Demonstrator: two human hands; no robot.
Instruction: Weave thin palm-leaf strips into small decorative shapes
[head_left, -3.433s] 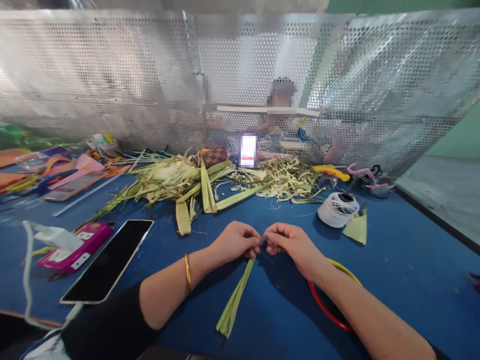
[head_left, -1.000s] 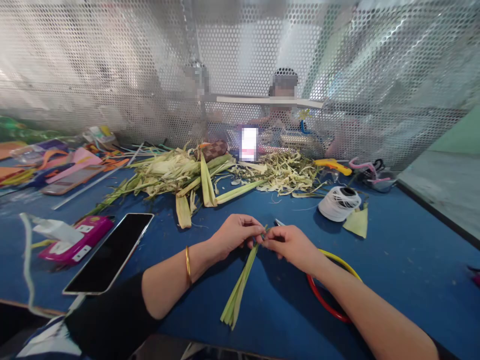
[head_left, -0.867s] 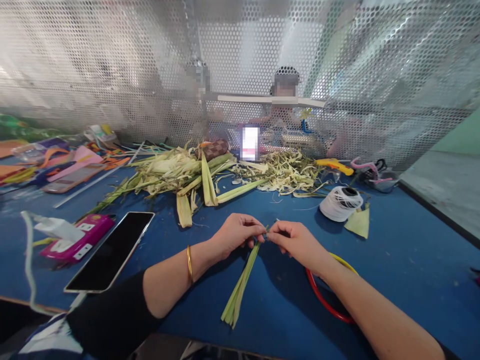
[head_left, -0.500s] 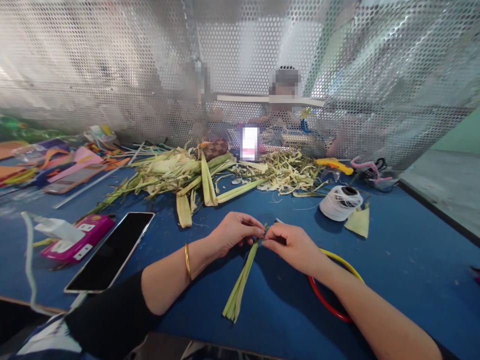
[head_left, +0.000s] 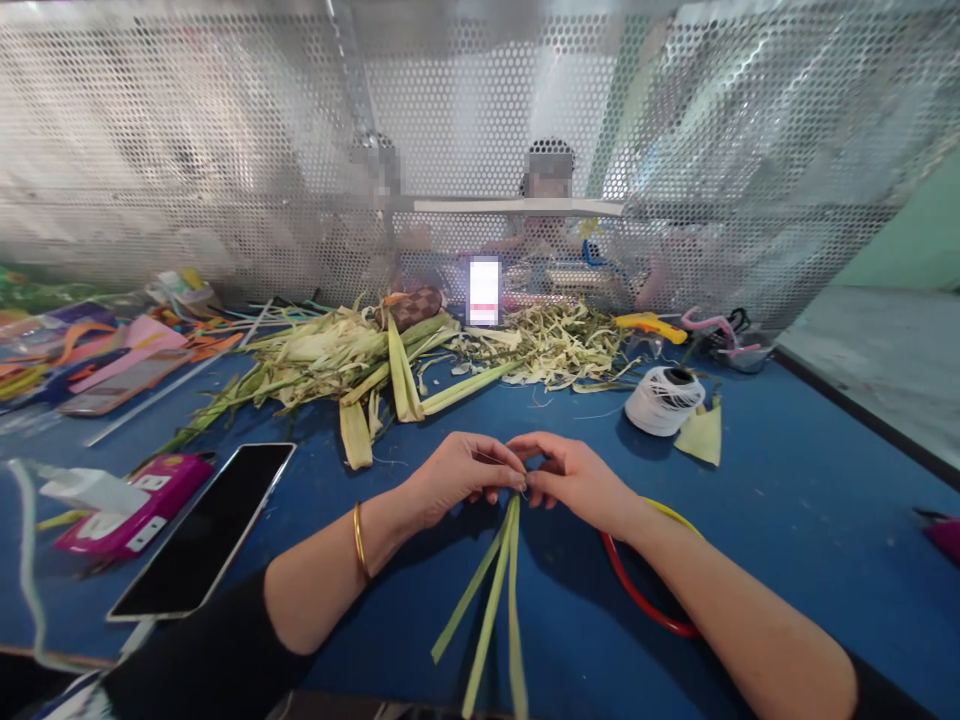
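Three long green leaf strips (head_left: 491,600) hang fanned out toward me, joined at their top ends. My left hand (head_left: 461,478) is closed, pinching that top end between thumb and fingers. Against it, my right hand (head_left: 581,482) pinches at the same spot, fingertips nearly touching the left ones. A fine white thread seems to loop at the fingertips, though it is too thin to follow clearly. Under my right forearm lies a red and yellow ring (head_left: 637,590), partly hidden. The spool of white thread (head_left: 664,402) stands beyond my right hand.
Heaps of leaf strips (head_left: 315,350) and shredded trimmings (head_left: 566,345) lie along a perforated metal screen (head_left: 480,110), with people behind it. A phone (head_left: 206,530) and purple power strip (head_left: 139,505) are at left. A yellow-handled tool (head_left: 651,326) lies at the back right.
The strips were bunched together and now spread apart into three, hanging lower toward me. My right hand has turned, its fingers arching over toward the left hand. The whole view has shifted slightly.
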